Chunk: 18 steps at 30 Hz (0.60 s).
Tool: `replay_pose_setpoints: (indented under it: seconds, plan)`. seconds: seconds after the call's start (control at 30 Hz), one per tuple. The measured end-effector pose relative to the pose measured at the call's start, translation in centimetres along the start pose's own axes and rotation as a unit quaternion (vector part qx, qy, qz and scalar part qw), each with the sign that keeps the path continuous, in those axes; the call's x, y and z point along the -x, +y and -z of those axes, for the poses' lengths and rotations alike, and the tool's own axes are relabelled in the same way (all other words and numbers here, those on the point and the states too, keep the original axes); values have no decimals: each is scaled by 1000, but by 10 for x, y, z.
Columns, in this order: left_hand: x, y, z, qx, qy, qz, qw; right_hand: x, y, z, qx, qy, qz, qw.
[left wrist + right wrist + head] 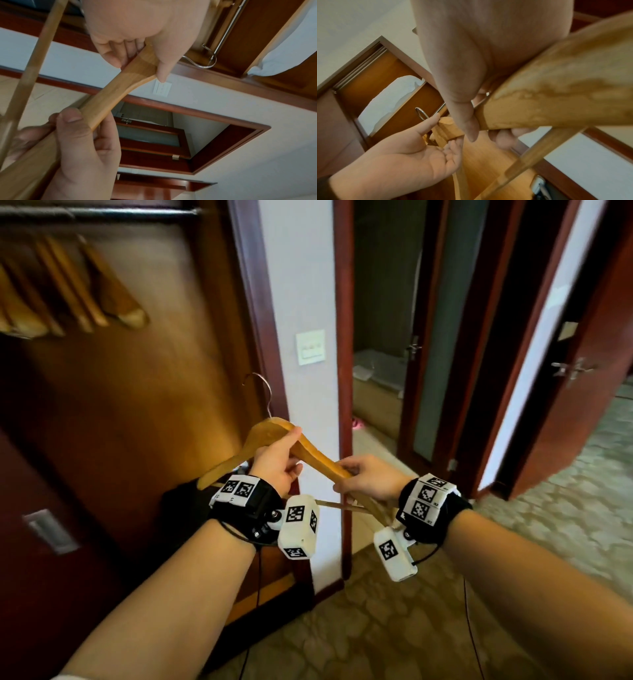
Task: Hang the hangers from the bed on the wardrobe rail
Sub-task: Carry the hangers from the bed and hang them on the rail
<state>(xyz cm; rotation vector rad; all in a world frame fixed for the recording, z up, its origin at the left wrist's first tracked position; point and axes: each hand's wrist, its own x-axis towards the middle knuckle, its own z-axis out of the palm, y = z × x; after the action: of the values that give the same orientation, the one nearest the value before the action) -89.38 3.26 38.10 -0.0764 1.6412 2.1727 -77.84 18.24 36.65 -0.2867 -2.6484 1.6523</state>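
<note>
A wooden hanger (318, 456) with a metal hook (262, 392) is held at waist height in front of the open wardrobe. My left hand (293, 451) pinches it near its top, thumb over the wood, just below the hook. My right hand (346, 477) grips its right arm. The left wrist view shows the left hand (137, 70) on the hanger (109, 100), the hook (205, 59) beyond. In the right wrist view the right hand (488, 134) wraps the hanger arm (556, 94). The wardrobe rail (102, 213) runs high at upper left, with several wooden hangers (68, 289) on it.
The wardrobe's red-brown frame (253, 302) stands just behind the hook. A white wall with a switch plate (310, 347) lies right of it, then an open doorway (376, 337) and an open door (582, 371). A recessed handle (51, 532) sits at lower left. Patterned carpet covers the floor.
</note>
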Motion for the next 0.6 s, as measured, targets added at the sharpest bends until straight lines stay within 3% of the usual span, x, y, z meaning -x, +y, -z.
replay_pose_setpoints:
  seconds: [0.27,0.6]
  plan:
    - [-53,80,65,-2,-61,-19,998,-83,-75,-38,14,36,18,999]
    - [-114,160,85,-52,-96,-52,993,-157,-150,-50,-5,117,30,993]
